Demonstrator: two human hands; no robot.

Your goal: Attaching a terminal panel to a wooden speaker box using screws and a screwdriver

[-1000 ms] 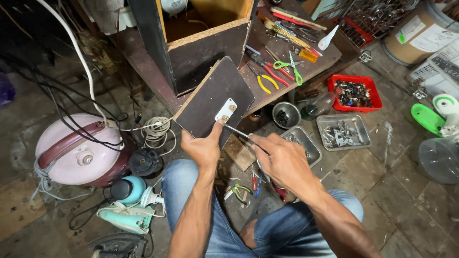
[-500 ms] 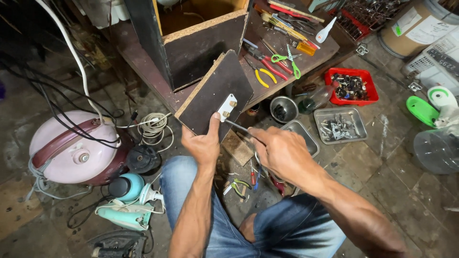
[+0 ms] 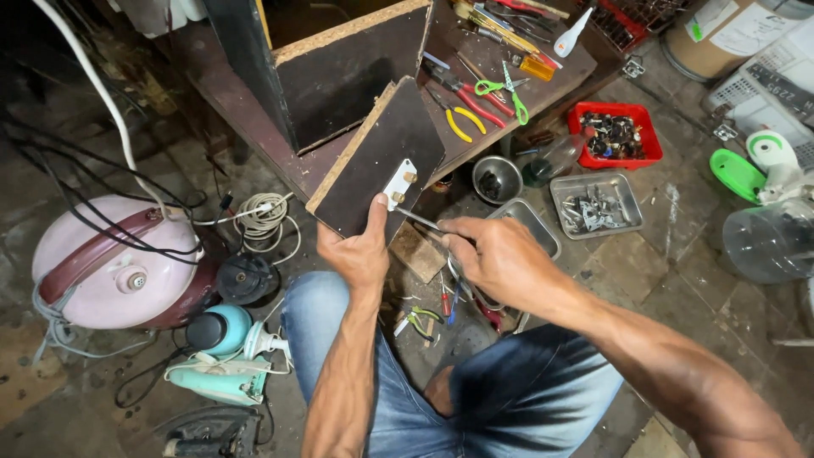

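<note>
Dark board (image 3: 381,157), lower edge clamped by left hand (image 3: 360,250); right hand (image 3: 496,259) fingers closed on screwdriver (image 3: 420,220), tip at white bracket (image 3: 399,183); bench edge just behind.

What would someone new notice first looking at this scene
At centre, the left hand holds a dark board with a small white fitting, while the right hand points a thin metal tool at it. A pink domed appliance sits far left, and a red tray of small parts lies upper right.
</note>
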